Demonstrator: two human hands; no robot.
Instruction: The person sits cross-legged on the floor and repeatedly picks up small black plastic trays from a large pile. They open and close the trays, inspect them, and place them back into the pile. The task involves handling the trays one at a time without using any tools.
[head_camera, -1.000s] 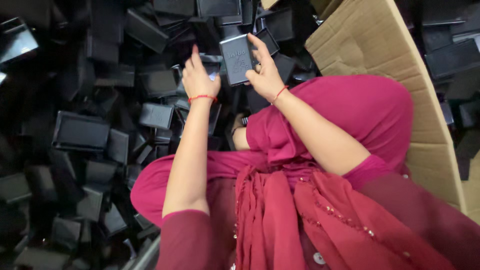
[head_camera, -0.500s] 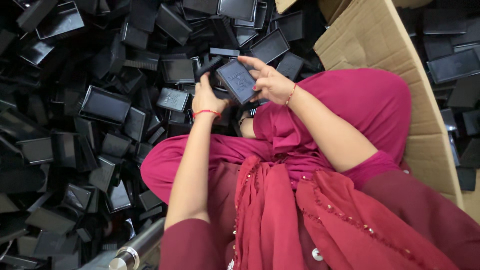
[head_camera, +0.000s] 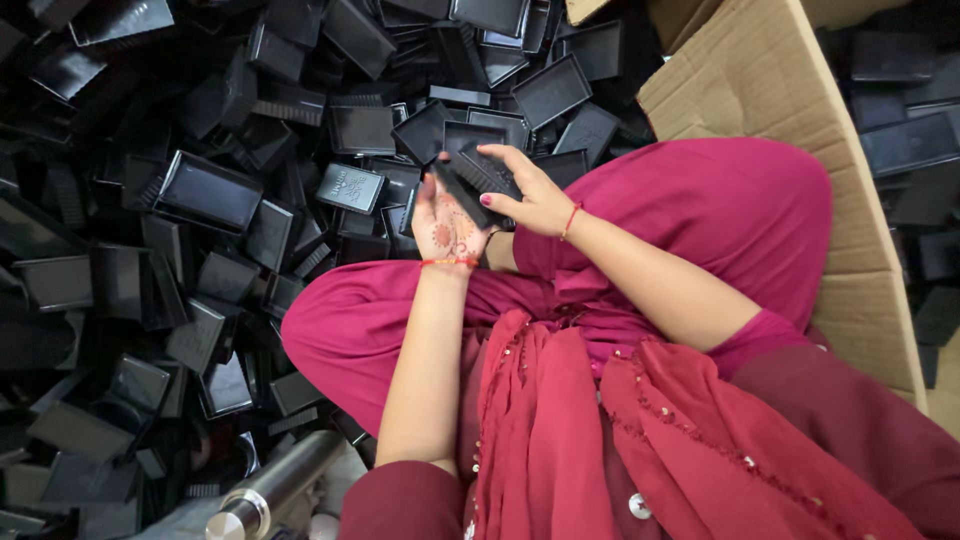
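I sit cross-legged in magenta clothes amid a heap of black plastic boxes. Both hands hold one small black plastic box (head_camera: 472, 182) just above my knees. My left hand (head_camera: 440, 228) lies palm up, with henna marks and a red thread at the wrist, and the box's lower edge rests against its fingers. My right hand (head_camera: 535, 198) grips the box from the right, thumb on top. The box is tilted, partly edge-on to me.
A deep pile of black plastic boxes and lids (head_camera: 205, 190) covers the left and top. A flattened cardboard sheet (head_camera: 760, 70) lies under my right knee. A metal tube (head_camera: 270, 490) pokes up at the bottom left. More black boxes (head_camera: 900, 140) lie at the far right.
Both hands have drawn the black box down from the pile toward my lap. My left palm has turned upward under it. The view has shifted slightly.
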